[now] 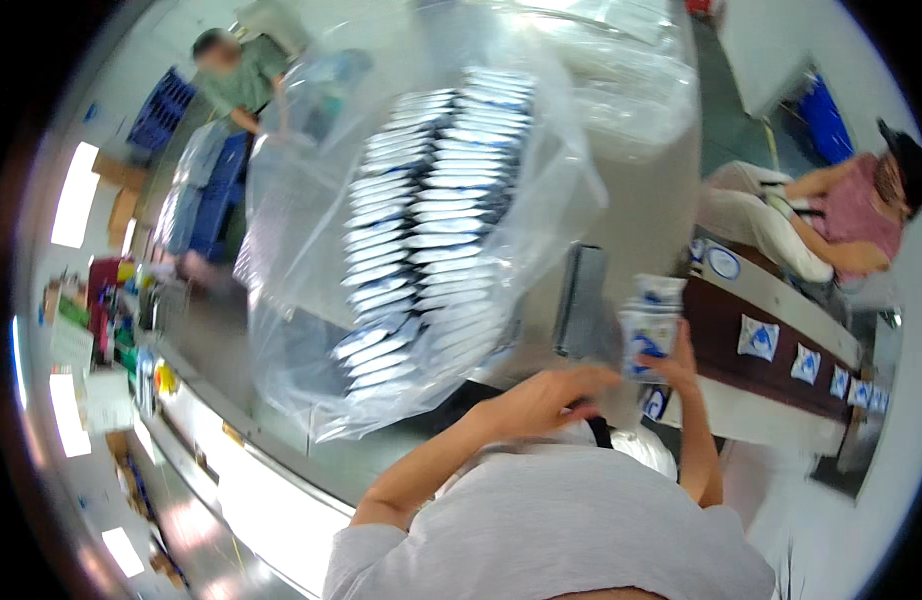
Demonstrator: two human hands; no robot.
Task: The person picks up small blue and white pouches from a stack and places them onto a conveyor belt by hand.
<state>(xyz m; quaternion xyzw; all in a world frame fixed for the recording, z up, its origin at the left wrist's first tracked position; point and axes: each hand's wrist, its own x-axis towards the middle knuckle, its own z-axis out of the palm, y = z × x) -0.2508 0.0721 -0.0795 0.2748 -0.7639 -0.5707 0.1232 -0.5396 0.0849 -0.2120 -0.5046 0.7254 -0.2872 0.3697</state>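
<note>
Pale grey shirt cloth (551, 520) lies nearest the camera, with the two forearms reaching out past it. Beyond it to the right, the right hand (679, 362) is closed around the lower right side of a short stack of white-and-blue packets (651, 325), its fingertips lying across the lower front. This stack's long axis runs roughly away from the body, its printed side is turned to the camera, and the far packets stick out beyond the front one. Just left of the stack, the left hand (561, 395) points toward it, fingers slightly bent and thumb parted from them in a moderate gap; whether a fingertip touches the packets I cannot tell. Directly beyond the left hand, a dark grey block (581, 300) rests on the worktop (636, 195), its long axis also pointing away. Farther off and to the left of that hand, a large clear bag (296, 275) stands open around two side-by-side rows of packets (451, 210); the rows run lengthwise away from the hand, while each packet stands on edge, crosswise to its row. Right of the right hand, a dark belt (721, 320) carries single packets (758, 338) lying flat in a line that leads away rightward.
</note>
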